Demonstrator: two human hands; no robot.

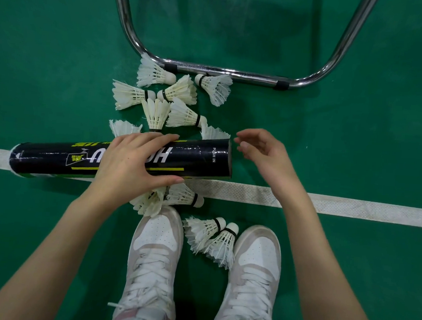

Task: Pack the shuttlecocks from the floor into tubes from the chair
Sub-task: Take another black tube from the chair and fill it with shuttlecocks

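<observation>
While my left hand (132, 162) wraps its fingers and thumb around the dark tube (120, 159), holding it level above the white court line (351, 207), my right hand (265, 153) hovers just beside the tube's right end (marked "PUSH IN"), fingers loosely curled and holding nothing. White shuttlecocks (169, 99) lie scattered on the green floor (49, 61) between the chrome chair frame (226, 72) and my white sneakers (153, 255).

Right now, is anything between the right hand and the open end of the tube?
Nothing visible: the right hand is beside the open end of the tube, with only bare green floor showing between them.
</observation>
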